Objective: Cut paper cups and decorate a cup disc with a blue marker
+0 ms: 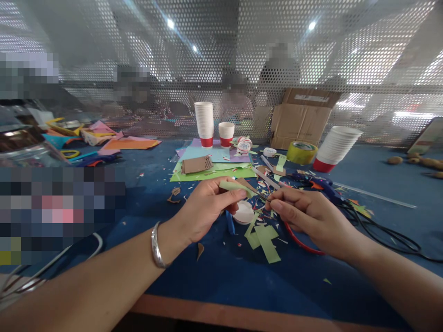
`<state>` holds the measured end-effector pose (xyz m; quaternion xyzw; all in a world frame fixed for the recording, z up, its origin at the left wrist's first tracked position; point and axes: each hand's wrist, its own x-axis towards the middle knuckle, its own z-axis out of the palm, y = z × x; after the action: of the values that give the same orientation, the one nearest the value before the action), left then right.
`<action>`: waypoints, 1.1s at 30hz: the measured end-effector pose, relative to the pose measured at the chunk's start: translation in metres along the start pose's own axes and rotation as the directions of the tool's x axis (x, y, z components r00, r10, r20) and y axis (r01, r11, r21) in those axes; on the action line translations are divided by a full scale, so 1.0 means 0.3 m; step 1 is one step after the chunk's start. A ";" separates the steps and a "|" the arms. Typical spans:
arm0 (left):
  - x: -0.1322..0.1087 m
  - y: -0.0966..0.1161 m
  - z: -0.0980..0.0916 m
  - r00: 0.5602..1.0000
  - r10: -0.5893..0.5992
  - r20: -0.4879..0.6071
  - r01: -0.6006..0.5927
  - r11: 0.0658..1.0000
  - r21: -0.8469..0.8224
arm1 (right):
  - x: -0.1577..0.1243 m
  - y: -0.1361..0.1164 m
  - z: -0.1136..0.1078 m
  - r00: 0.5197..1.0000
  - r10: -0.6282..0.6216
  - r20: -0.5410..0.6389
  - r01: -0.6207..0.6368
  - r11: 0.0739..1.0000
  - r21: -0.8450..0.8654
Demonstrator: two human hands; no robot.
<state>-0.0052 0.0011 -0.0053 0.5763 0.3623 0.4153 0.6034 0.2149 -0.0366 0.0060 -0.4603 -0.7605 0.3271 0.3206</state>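
Observation:
My left hand [211, 203], with a silver bangle at its wrist, is closed on a pale green paper strip [233, 186] between thumb and fingers. A thin brown strip [249, 185], which looks like cardboard, runs from behind the green paper toward my right hand [301, 210]. The thumb and forefinger of that hand pinch the darker, narrow far end. Below the hands a round white piece [243, 213] lies on the blue table, partly covered by my left fingertips. Cut green paper pieces [268, 242] lie beside it. A red curved band [301, 243] passes under my right hand.
White cup stacks [205, 122] [341, 143], yellow tape [302, 152] and a cardboard box [301, 117] stand farther back. A blue glue gun [320, 184] with a black cord lies right. Coloured sheets [211, 173] bear a cardboard piece [197, 164]. Another person is blurred at left.

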 end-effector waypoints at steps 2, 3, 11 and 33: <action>0.000 0.001 0.001 1.000 -0.011 -0.002 0.011 1.000 -0.007 | -0.002 0.002 0.000 1.000 -0.004 -0.001 0.004 1.000 -0.011; 0.000 0.001 0.002 1.000 -0.015 -0.006 0.015 1.000 -0.011 | -0.002 0.002 0.000 1.000 0.001 -0.001 -0.001 1.000 -0.011; -0.001 0.000 -0.006 0.999 -0.048 0.022 0.048 0.999 -0.009 | 0.001 0.001 0.003 1.000 0.011 -0.006 -0.011 1.000 -0.013; -0.006 0.009 0.003 0.979 -0.199 0.043 0.204 0.951 -0.231 | -0.008 0.019 0.016 0.997 0.066 -0.040 -0.065 0.998 0.021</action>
<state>-0.0054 -0.0010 -0.0028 0.4652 0.3618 0.3857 0.7099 0.2148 -0.0376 -0.0017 -0.4884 -0.7351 0.3355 0.3295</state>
